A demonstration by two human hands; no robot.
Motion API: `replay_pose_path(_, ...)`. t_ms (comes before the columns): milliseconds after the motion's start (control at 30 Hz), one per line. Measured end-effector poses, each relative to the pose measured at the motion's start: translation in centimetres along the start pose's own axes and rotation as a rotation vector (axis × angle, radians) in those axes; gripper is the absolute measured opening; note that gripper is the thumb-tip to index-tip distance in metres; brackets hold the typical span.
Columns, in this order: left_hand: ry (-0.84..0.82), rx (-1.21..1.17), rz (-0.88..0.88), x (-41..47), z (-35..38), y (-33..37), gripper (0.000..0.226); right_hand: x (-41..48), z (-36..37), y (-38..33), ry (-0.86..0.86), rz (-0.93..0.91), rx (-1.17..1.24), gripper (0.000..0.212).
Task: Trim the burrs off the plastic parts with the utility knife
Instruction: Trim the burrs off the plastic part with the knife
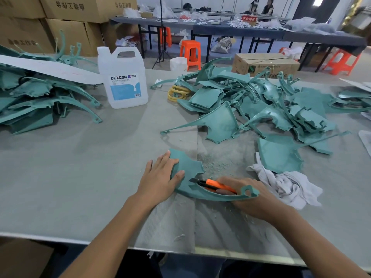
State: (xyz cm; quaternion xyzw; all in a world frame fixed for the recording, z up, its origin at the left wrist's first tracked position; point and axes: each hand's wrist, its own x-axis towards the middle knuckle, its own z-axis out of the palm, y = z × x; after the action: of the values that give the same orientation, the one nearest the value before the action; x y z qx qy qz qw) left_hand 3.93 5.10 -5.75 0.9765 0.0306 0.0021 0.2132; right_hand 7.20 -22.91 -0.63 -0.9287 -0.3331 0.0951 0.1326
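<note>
While pinning teal plastic part (188,167) to bench (80,177) with flat left hand (160,179), gripping orange utility knife (216,184) in right hand (261,201).

A grey table (60,177) fills the foreground. Behind its left end, brown cardboard boxes (66,27) are stacked high. Across the back runs a row of long dark tables (230,30), with orange stools (190,54) near them on a grey floor (220,58). A bright ceiling light (319,1) shows at top right.

Jug (122,77) between two part heaps (251,101)
</note>
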Motion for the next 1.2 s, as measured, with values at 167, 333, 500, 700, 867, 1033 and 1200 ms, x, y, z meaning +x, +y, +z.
replay_pose_path(167, -0.008, 0.002, 0.004, 0.1, -0.1, 0.0, 0.057, 0.4, -0.2, 0.7, -0.020, -0.016, 0.000, 0.037)
replay_pose_path(333, -0.019, -0.002, 0.005, 0.1, -0.1, 0.0, 0.058, 1.0, 1.5, 0.7, 0.027, 0.001, -0.091, 0.034)
replay_pose_path(500, 0.001, -0.015, -0.004, 0.2, 0.1, -0.1, 0.058, 0.8, 1.9, 0.8, 0.125, 0.038, -0.172, 0.040)
replay_pose_path(700, 0.004, -0.022, 0.002, 0.3, 0.2, -0.2, 0.056, 0.9, 1.4, 0.6, 0.082, -0.017, -0.142, 0.029)
replay_pose_path(867, 0.009, -0.025, 0.006, 0.3, 0.2, -0.2, 0.055, 0.8, 0.5, 0.7, 0.023, -0.036, -0.090, 0.050)
replay_pose_path(1033, -0.001, -0.023, 0.006, 0.2, 0.1, -0.1, 0.055, 1.0, 0.0, 0.7, 0.029, -0.013, -0.118, 0.036)
replay_pose_path(1200, 0.008, -0.021, 0.003, 0.2, 0.1, -0.1, 0.056, 0.7, -0.2, 0.7, 0.005, -0.031, -0.079, 0.036)
